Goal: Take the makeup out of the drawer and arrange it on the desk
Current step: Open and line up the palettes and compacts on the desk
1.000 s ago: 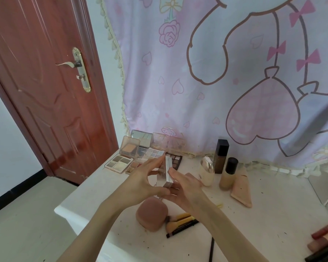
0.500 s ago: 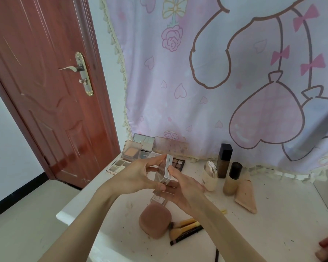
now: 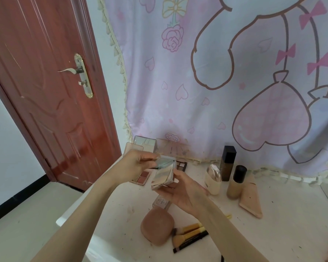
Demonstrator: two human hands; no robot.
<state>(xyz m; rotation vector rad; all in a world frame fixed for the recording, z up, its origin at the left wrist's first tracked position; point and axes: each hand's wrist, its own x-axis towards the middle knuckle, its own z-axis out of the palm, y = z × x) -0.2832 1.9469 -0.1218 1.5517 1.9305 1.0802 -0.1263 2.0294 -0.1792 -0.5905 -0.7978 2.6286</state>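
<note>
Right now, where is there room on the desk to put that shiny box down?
Bare desk lies right of the peach tube; another patch sits left of the brown pouch. By the curtain, the palettes and bottles crowd together.

Palettes left; bottles right; brushes front, on desk.

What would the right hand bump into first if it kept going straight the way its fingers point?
Probably the blush palette lying open on the desk, just beyond the mirrored compact that the right hand holds; depth is unclear.
</note>
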